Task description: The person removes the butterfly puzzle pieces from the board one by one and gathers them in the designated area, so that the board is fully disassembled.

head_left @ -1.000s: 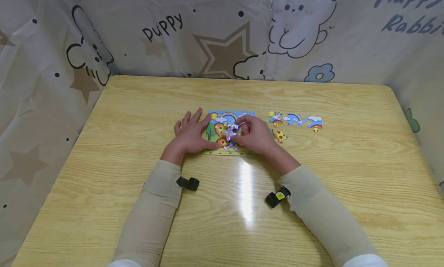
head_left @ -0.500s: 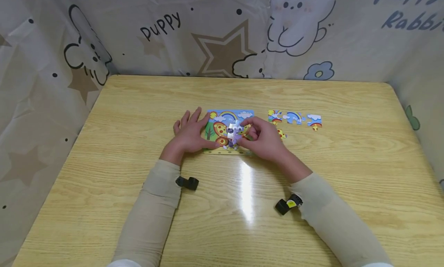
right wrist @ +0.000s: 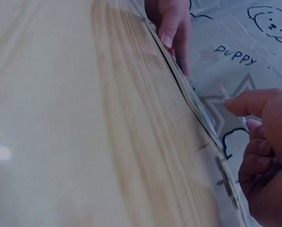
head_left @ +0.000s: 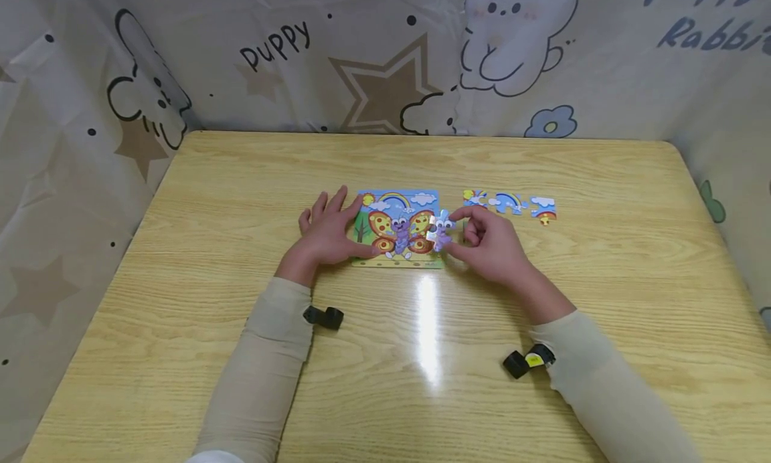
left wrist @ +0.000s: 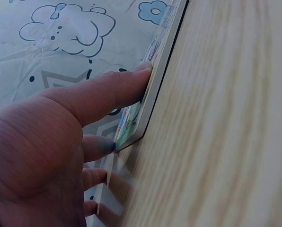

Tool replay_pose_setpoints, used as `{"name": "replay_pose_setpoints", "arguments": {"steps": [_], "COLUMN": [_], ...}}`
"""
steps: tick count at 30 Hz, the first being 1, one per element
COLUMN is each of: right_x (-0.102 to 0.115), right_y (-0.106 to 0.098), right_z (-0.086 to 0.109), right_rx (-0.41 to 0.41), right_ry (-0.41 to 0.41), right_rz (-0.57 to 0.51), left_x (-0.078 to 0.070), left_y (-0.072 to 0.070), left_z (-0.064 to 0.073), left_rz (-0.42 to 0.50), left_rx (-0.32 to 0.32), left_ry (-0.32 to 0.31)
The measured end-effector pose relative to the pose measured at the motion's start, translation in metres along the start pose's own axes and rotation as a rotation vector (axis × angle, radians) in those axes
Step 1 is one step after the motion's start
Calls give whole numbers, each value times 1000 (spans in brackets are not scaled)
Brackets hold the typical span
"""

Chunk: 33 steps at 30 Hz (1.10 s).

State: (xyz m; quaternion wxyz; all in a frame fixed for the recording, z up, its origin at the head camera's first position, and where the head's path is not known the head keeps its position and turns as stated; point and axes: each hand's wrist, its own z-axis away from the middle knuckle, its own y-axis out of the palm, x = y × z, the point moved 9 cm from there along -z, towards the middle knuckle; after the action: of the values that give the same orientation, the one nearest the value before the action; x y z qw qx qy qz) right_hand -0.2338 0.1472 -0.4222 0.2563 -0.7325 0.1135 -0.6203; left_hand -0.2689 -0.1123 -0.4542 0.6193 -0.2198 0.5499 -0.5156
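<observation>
A butterfly picture puzzle board (head_left: 393, 264) lies flat on the table. My left hand (head_left: 325, 237) rests at its left side with fingers spread and fairly straight. In the left wrist view the thumb (left wrist: 117, 88) presses on the board's face near its edge, and the forefinger (left wrist: 99, 146) touches the corner. Between thumb and forefinger, my right hand (head_left: 495, 245) pinches a purple puzzle piece (head_left: 442, 231) with the butterfly's face on it. That piece overlaps the board's right edge in the head view. In the right wrist view it shows as a thin tilted sliver (right wrist: 224, 91).
Right of the board lie loose puzzle pieces: one with a sun (head_left: 476, 197), one with a rainbow (head_left: 509, 203) and one with a cloud (head_left: 544, 209). The right hand covers the spot below the sun piece. A printed cloth (head_left: 289, 95) hangs behind the wooden table (head_left: 241, 383).
My right hand has moved right, carrying the purple puzzle piece from the middle of the board to its right edge. The butterfly's printed body is uncovered. My left hand has stayed in place.
</observation>
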Motion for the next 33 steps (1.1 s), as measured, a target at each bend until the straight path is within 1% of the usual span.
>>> {"name": "replay_pose_setpoints", "arguments": {"steps": [8, 12, 15, 19, 25, 33], "right_x": [-17, -23, -25, -30, -40, -52], "right_y": [-26, -36, -41, -50, -62, -74], "right_z": [11, 15, 17, 21, 25, 27], "right_rx": [-42, -45, -36, -32, -24, 11], "right_ry": [43, 30, 18, 23, 27, 47], "right_rz": [50, 64, 72, 94, 126, 163], "left_x": [1, 0, -1, -1, -1, 0], "left_y": [-1, -2, -2, -1, 1, 0], "left_z": [0, 1, 1, 1, 2, 3], "left_rz": [-1, 8, 15, 20, 37, 59], "left_rx": [3, 2, 4, 2, -12, -38], "left_ry": [-6, -2, 1, 7, 16, 32]}}
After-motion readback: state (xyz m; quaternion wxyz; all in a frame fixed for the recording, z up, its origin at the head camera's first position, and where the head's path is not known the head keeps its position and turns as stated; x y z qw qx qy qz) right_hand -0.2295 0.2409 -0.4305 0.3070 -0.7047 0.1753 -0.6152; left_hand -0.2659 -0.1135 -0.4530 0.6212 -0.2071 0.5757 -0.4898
